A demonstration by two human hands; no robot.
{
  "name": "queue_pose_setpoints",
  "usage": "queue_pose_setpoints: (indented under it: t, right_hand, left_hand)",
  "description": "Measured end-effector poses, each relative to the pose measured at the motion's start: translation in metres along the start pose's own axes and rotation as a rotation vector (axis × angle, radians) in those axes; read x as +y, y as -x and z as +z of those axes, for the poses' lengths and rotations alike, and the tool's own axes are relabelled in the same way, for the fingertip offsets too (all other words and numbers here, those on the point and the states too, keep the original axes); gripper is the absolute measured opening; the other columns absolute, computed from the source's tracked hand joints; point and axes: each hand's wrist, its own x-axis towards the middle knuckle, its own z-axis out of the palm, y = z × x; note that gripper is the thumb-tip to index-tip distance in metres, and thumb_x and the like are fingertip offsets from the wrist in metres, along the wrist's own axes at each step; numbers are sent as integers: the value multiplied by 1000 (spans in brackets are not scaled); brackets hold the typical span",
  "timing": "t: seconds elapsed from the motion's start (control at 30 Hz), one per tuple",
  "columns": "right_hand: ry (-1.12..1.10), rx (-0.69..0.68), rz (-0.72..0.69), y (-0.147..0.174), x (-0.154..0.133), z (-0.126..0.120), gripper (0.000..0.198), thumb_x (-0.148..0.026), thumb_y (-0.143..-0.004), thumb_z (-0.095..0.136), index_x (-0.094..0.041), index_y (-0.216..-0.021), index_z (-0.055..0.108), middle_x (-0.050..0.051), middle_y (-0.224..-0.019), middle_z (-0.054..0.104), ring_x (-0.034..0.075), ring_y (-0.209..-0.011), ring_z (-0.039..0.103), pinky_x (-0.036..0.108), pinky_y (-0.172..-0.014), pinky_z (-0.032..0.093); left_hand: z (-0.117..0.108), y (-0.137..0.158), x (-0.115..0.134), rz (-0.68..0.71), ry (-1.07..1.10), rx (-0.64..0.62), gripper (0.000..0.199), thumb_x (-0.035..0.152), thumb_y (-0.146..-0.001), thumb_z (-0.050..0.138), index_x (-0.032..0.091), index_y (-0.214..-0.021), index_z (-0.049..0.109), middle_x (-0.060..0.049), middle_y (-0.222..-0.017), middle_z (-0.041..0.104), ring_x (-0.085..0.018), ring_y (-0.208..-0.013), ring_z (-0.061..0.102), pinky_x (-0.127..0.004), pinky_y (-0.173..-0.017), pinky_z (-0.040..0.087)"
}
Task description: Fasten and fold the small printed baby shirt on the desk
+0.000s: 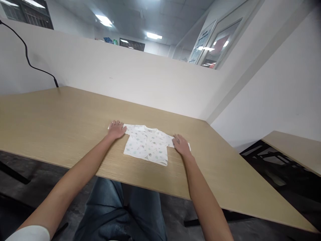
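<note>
A small white baby shirt [147, 144] with a scattered pastel print lies flat on the wooden table, its neckline toward the back and both sleeves stretched out sideways. My left hand [116, 129] rests palm down on the left sleeve, fingers extended, with a bit of the cuff showing past it. On the other side, my right hand [181, 144] lies flat over the right sleeve, fingers spread, and the cuff end shows beyond the wrist. The shirt's front hem faces me, with a rounded overlap near the middle.
The light wooden table [75, 117] runs up to a white partition [130, 80] at the back. A black cable [27, 57] hangs down at the left rear. Another table [298, 147] stands to the right, dark frames beneath it. My legs are under the front edge.
</note>
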Motion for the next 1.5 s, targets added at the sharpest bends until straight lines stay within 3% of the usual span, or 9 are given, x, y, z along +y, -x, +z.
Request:
queue_pose_setpoints:
  t: [0.1,0.23,0.33,0.43,0.77,1.03,1.27,1.4,1.5]
  right_hand:
    - [-100,45,-148,2,-38,7,57,-42,-98,39,-11,-136,65,16,-148,57,28,-142,48,48,-124,31]
    - [-119,-215,-251,15,-98,27,63,-46,-101,33,-9,-148,55,15,-157,47,25,-149,41,41,-126,29]
    - [17,-374,-294,26,-119,39,73,-49,-103,29,-3,-159,35,18,-167,27,28,-157,23,44,-128,20]
    - [128,-444,-306,31,-120,42,76,-53,-104,24,-6,-163,24,15,-170,15,28,-159,11,49,-129,14]
    - [202,-427,-332,48,-116,34,78,-61,-104,16,-14,-165,23,10,-171,15,27,-159,12,48,-128,14]
    - [226,-449,-333,64,-122,26,76,-57,-104,18,-11,-165,22,10,-171,12,27,-160,9,47,-129,11]
    - [107,-475,-319,67,-128,16,77,-59,-103,28,-12,-164,26,12,-171,13,29,-160,9,50,-129,14]
    - [-62,-244,-476,45,-129,9,62,-53,-100,44,-18,-150,53,11,-169,26,29,-157,22,48,-126,25]
    - [-199,-93,-466,16,-135,11,44,-42,-95,51,-22,-129,70,12,-149,57,28,-139,50,46,-118,38]
  left_hand:
    - [7,12,38,170,45,34,54,49,-99,41,17,-137,61,-14,-159,47,-34,-153,31,-53,-126,21]
    - [24,34,82,381,97,-72,62,55,-98,43,16,-143,56,-13,-163,41,-32,-155,29,-45,-127,23]
    - [37,47,88,486,61,-185,68,58,-100,35,16,-152,46,-13,-167,33,-31,-157,25,-45,-127,21]
    - [44,53,81,531,21,-222,69,61,-101,31,23,-158,36,-9,-170,26,-30,-158,20,-46,-128,17]
    - [43,73,76,547,-19,-156,67,60,-102,28,23,-158,37,-10,-169,28,-31,-157,23,-48,-128,16]
    - [42,91,77,546,-22,-139,69,59,-102,28,21,-159,36,-11,-169,27,-31,-157,23,-50,-128,18]
    - [37,94,74,548,23,-164,66,58,-101,34,24,-157,39,-10,-168,29,-31,-157,25,-52,-127,19]
    - [14,75,95,446,174,-81,50,53,-97,44,28,-137,62,-9,-155,53,-31,-144,46,-52,-120,31]
    - [-3,47,119,327,313,14,36,42,-95,45,23,-97,76,-6,-106,78,-25,-103,69,-38,-92,49]
